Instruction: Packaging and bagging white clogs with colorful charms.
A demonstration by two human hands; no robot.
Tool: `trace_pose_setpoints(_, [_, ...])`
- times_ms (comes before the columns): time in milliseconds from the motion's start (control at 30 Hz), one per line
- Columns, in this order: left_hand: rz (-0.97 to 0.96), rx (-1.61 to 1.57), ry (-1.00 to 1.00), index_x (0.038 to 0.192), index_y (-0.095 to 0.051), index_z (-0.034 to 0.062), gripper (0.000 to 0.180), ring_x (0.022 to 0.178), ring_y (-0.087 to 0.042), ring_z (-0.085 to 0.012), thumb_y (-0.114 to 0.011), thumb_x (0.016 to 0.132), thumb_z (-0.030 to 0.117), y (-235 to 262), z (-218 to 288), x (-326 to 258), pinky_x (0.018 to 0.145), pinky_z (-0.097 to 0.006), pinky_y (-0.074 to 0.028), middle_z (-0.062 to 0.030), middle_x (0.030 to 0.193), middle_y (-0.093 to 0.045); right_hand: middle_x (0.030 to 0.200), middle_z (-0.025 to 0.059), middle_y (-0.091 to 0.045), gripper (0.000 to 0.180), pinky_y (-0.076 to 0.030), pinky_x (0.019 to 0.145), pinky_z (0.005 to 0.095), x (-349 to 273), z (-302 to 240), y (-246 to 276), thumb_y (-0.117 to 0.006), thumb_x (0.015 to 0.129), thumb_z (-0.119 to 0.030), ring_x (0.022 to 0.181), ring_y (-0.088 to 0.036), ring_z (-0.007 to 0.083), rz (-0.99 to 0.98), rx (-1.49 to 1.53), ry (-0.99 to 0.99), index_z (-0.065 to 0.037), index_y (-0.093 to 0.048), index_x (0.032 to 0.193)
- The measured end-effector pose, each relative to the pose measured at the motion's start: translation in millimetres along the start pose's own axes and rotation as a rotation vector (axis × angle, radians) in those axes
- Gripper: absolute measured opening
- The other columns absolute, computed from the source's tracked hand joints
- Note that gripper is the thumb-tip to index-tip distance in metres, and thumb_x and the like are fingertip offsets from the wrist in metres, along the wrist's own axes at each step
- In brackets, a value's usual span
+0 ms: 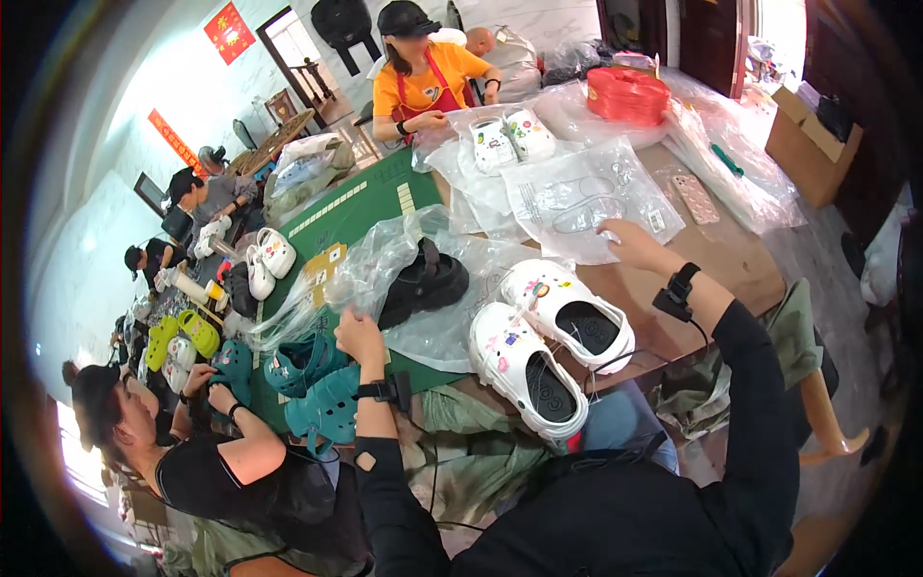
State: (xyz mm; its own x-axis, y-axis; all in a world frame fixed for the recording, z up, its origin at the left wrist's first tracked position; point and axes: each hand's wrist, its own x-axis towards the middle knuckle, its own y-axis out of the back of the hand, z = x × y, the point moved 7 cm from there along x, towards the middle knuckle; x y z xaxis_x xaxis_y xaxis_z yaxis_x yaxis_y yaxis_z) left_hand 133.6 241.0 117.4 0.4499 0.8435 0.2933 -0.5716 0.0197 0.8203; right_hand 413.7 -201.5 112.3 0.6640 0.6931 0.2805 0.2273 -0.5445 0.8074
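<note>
Clear plastic bag (577, 197), flat on table (740, 260) beyond 2 white clogs (548, 337), reached by open right hand (630, 240); left hand (358, 332) pinching bagged black sandal's (423, 284) wrap; best lifted by 1 corner.

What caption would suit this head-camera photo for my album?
Left hand on a clear plastic bag holding a black clog, right hand on flat bags, white decorated clogs between.
</note>
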Motion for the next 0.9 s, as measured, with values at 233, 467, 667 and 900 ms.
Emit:
trace_pose_setpoints(233, [0.393, -0.527, -0.669, 0.095, -0.054, -0.0014, 0.011, 0.106, -0.047, -0.0346, -0.05, 0.088, 0.007, 69, 97, -74, 0.093, -0.043, -0.036, -0.0211, 0.111, -0.05, 0.11, 0.0181, -0.058, 0.037, -0.043, 0.09, 0.0371, -15, -144, 0, -0.056, 0.084, -0.015, 0.104, -0.056, 0.0304, -0.158, 0.359, 0.267, -0.003, -0.05, 0.118])
trace_pose_setpoints(467, [0.193, -0.821, -0.993, 0.101, -0.044, 0.0023, 0.012, 0.116, -0.044, -0.0345, -0.047, 0.09, 0.006, 111, 139, -191, 0.1, -0.046, -0.034, -0.0203, 0.125, -0.039, 0.131, 0.0197, -0.042, 0.052, -0.033, 0.1, 0.039, -59, -210, 42, -0.058, 0.086, -0.022, 0.12, -0.042, 0.032, -0.012, 0.345, 0.399, -0.003, -0.038, 0.13])
trace_pose_setpoints(667, [-0.043, -1.76, -0.57, 0.091, -0.038, 0.0051, 0.021, 0.117, -0.045, -0.0381, -0.048, 0.079, -0.009, 116, 127, -190, 0.097, -0.05, -0.041, -0.0156, 0.128, -0.037, 0.137, 0.0172, -0.033, 0.057, -0.024, 0.106, 0.0365, -102, -115, 47, -0.056, 0.089, -0.027, 0.13, -0.029, 0.026, 0.379, 0.801, -0.165, -0.001, -0.032, 0.134])
trace_pose_setpoints(900, [-0.188, -1.124, -0.471, 0.094, -0.054, 0.0019, 0.029, 0.108, -0.051, -0.0242, -0.041, 0.074, -0.014, 58, 103, -186, 0.091, -0.029, -0.039, -0.0134, 0.131, -0.041, 0.101, 0.0062, -0.059, 0.038, -0.042, 0.086, 0.0262, -135, -86, 9, -0.057, 0.089, -0.021, 0.097, -0.055, 0.0136, 0.155, 1.198, -0.415, 0.0, -0.052, 0.12])
